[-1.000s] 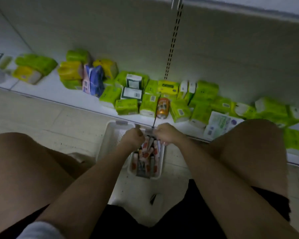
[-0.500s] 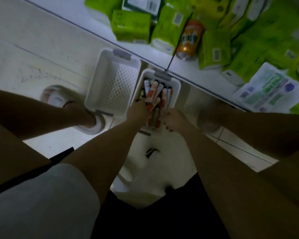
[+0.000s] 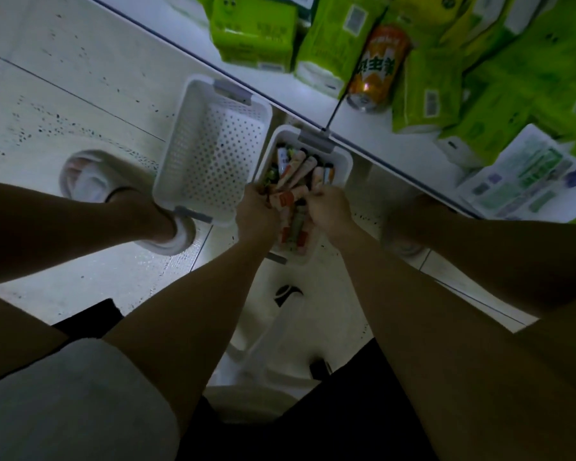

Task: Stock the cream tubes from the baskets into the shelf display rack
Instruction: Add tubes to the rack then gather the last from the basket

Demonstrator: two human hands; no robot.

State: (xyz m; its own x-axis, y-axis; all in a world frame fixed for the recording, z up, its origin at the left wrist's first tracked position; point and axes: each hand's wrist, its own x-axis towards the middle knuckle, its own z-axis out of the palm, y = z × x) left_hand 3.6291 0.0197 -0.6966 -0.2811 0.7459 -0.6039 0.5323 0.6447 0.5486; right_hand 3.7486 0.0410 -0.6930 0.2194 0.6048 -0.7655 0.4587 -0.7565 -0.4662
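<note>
Item: cream tubes (image 3: 296,181), loose and heaped in the right-hand white basket (image 3: 341,161) on the floor, against the edge of the low shelf (image 3: 373,128).

Grip, left hand (image 3: 256,211): fingers curled around a bunch of tubes over the basket. Grip, right hand (image 3: 330,207): fingers curled in among the tubes; whether it holds any, cannot tell.

Adjacent: perforated basket (image 3: 213,161) just left, no tubes showing in it.

Handling note: likely best to gather the tubes with caps pointing one way, take a modest bundle so none slip, and lift straight up clear of the rim before turning to the rack. The rack itself is out of view.

Surface: pale speckled floor tiles (image 3: 80,78). Room: dim; the shelf carries green tissue packs (image 3: 423,91) and an orange can (image 3: 376,68) lying on its side.
</note>
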